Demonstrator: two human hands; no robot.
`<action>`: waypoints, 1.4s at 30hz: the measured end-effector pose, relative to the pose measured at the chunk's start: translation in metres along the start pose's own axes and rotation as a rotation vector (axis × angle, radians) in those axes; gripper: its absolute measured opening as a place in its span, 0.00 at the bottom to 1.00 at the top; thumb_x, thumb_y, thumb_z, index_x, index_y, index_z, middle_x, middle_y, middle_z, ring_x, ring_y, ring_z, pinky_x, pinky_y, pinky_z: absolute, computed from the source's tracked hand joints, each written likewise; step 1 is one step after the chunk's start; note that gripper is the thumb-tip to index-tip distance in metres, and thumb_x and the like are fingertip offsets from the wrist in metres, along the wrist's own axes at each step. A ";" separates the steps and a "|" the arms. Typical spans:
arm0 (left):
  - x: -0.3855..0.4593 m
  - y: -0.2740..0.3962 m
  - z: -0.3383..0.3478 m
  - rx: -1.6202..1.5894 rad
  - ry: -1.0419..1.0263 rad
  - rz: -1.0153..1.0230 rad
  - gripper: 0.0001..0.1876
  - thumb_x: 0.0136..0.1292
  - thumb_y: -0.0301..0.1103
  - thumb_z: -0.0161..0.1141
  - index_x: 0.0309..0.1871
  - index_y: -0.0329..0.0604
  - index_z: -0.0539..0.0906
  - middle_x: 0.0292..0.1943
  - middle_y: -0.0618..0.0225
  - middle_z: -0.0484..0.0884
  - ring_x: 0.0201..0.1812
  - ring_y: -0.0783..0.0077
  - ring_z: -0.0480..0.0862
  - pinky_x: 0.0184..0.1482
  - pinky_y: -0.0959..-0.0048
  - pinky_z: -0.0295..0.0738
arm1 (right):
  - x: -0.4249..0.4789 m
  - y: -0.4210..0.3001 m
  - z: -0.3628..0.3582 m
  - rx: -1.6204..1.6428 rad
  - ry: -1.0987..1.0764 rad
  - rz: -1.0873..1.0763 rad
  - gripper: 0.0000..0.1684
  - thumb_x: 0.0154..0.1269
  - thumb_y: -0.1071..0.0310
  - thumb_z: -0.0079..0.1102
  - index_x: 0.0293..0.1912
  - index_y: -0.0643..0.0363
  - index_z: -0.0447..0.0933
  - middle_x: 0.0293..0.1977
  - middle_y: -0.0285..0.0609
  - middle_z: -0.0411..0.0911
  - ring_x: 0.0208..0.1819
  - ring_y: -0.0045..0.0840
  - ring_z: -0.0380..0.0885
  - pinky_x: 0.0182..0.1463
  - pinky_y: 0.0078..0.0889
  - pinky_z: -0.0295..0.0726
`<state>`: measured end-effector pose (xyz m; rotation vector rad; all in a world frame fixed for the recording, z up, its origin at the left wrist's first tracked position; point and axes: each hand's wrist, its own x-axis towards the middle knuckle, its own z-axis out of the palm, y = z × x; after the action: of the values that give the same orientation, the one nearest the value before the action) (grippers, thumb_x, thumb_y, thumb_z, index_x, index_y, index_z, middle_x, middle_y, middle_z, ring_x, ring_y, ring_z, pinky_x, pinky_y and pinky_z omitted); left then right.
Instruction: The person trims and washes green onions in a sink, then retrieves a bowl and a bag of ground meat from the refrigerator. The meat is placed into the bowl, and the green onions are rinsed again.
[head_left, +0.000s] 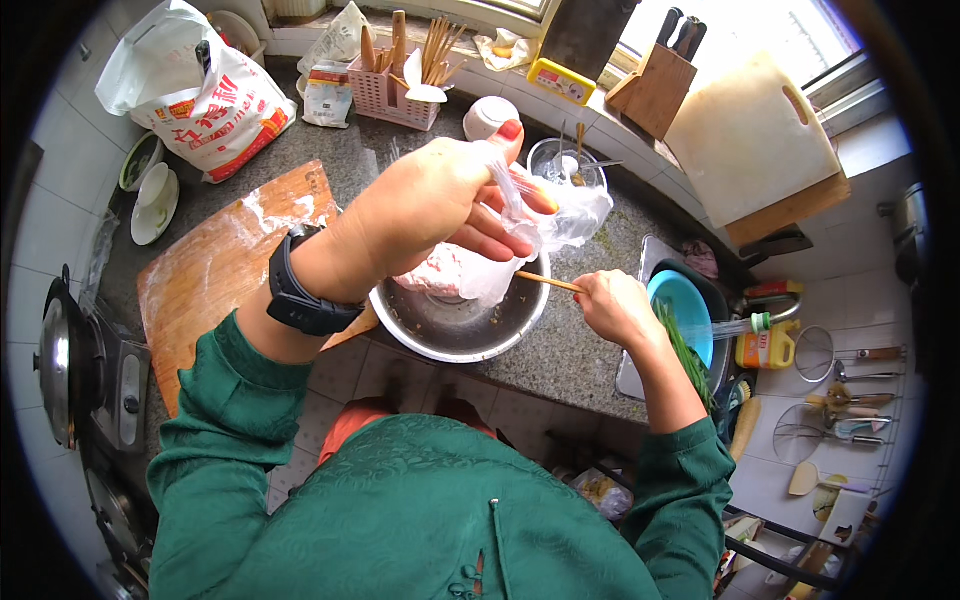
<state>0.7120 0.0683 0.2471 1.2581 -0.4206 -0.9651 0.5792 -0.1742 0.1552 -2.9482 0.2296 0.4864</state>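
My left hand (457, 202) is raised over a steel mixing bowl (457, 352) and holds a thin translucent plastic bag (577, 214), whose lower part hangs into the bowl. Pink minced meat (435, 271) shows beneath the bag, on the bowl's left side. With my right hand (611, 304), right of the bowl, I grip wooden chopsticks (551, 281); their far end reaches the bag at the bowl's rim, and whether there is one stick or two is hard to tell. A floured wooden board (217, 277) lies left of the bowl, partly behind my left forearm.
A smaller metal bowl with utensils (540, 154) and an upturned white bowl (491, 116) stand behind. Water runs from a faucet (759, 322) into a blue basin (679, 300) beside green stalks (686, 360). A flour bag (214, 112) stands back left, a knife block (652, 90) back right.
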 end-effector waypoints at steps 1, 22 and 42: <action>-0.001 0.002 0.000 -0.007 0.000 -0.013 0.35 0.70 0.60 0.40 0.45 0.28 0.80 0.42 0.54 0.83 0.37 0.64 0.86 0.37 0.74 0.83 | 0.000 0.001 0.002 -0.004 0.002 -0.001 0.13 0.60 0.63 0.53 0.39 0.57 0.83 0.30 0.53 0.81 0.36 0.45 0.80 0.45 0.45 0.77; -0.006 0.094 0.015 0.130 -0.093 0.127 0.28 0.75 0.47 0.31 0.56 0.31 0.74 0.44 0.41 0.79 0.41 0.54 0.85 0.44 0.66 0.83 | -0.034 -0.027 -0.056 -0.341 -0.020 -0.096 0.09 0.52 0.70 0.51 0.26 0.62 0.80 0.24 0.52 0.81 0.28 0.42 0.82 0.33 0.42 0.81; 0.031 0.073 0.000 0.297 -0.230 0.126 0.31 0.70 0.58 0.42 0.57 0.39 0.77 0.48 0.50 0.79 0.41 0.63 0.87 0.38 0.79 0.84 | -0.077 -0.055 -0.005 -0.029 0.162 -0.065 0.08 0.57 0.70 0.47 0.31 0.60 0.76 0.23 0.51 0.79 0.26 0.45 0.80 0.33 0.47 0.79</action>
<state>0.7565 0.0435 0.3082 1.3715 -0.8387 -0.9664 0.5176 -0.1114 0.1913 -3.0146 0.1446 0.2447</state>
